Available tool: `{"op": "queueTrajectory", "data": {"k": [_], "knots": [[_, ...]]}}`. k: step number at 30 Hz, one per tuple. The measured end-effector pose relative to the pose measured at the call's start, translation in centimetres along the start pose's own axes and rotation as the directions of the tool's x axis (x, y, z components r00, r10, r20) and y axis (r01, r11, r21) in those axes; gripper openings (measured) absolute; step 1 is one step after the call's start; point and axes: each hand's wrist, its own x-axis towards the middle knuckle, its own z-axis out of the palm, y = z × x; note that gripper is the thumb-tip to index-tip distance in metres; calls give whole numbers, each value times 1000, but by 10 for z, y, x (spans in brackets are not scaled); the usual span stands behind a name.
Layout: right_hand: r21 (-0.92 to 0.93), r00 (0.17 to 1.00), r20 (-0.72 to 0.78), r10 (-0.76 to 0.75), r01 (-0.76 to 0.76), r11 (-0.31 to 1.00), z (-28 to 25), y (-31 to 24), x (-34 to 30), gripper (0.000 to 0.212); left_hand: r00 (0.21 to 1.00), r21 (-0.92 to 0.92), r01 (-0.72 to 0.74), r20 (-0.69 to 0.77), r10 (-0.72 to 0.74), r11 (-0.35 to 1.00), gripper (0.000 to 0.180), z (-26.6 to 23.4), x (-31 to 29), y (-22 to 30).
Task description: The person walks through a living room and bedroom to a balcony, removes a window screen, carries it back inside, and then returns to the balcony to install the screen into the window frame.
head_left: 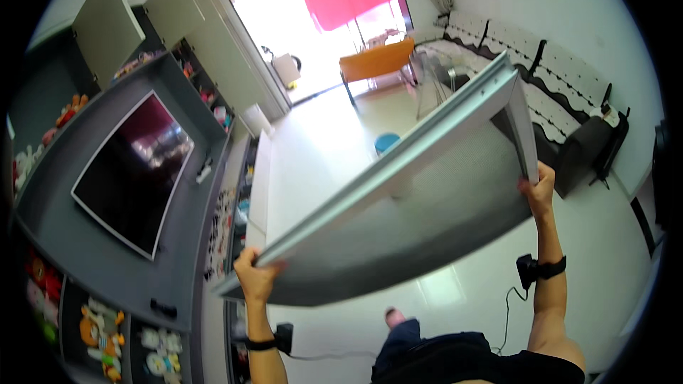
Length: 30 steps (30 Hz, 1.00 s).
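A large window screen (434, 206) with a pale metal frame and grey mesh is held up in front of me, tilted so its right end is higher. My left hand (256, 275) is closed round the frame at the lower left corner. At the right end, my right hand (538, 188) grips the frame's short side. Behind the mesh, part of the room is hidden. Both wrists wear black straps with small black devices and cables.
To the left, a grey wall unit (67, 235) holds a television (135, 171) and several soft toys; its upper cabinet doors (107, 28) hang open. Ahead stand an orange chair (377, 60) and a blue stool (386, 143). A sofa (562, 110) lines the right wall.
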Motion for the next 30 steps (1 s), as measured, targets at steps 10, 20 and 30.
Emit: {"op": "queueTrajectory", "data": {"k": [10, 20, 30], "knots": [[12, 993, 41, 113, -113, 994, 247, 112, 190, 34, 990, -45, 39, 134, -33, 998, 36, 62, 292, -178], [-92, 978, 198, -59, 78, 993, 533, 282, 453, 44, 998, 11, -7, 57, 6, 1000, 39, 109, 560, -334], [147, 920, 353, -168, 123, 981, 853, 389, 679, 38, 973, 191, 168, 127, -194, 967, 21, 122, 801, -495]]}}
